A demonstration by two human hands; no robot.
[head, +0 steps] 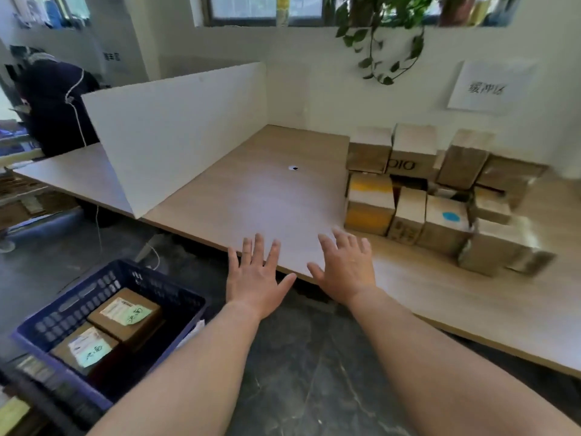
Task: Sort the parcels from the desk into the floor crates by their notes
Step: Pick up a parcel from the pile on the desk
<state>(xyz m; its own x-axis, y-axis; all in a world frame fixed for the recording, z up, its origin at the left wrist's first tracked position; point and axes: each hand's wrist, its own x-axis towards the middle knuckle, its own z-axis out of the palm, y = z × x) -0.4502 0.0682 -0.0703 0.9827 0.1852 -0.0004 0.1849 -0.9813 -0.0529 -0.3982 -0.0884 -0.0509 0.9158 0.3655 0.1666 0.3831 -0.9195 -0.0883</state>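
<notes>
A white paper sheet (485, 88) on the wall at upper right read "缓冲区". A carton (408, 163) in the stack at right bore dark letters resembling "OIO". Green notes (135, 315) on two parcels (132, 333) in the blue crate (78, 294) at lower left carried handwriting too blurred to read.

One view only: head-worn, wide-angle. Looks forward and down, close over near edge of desk (267, 199). Crate (78, 297) near, lower left; wall (314, 89) closes top of frame.

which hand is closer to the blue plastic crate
Left. The left hand is just right of the blue plastic crate; the right hand lies farther right again.
</notes>
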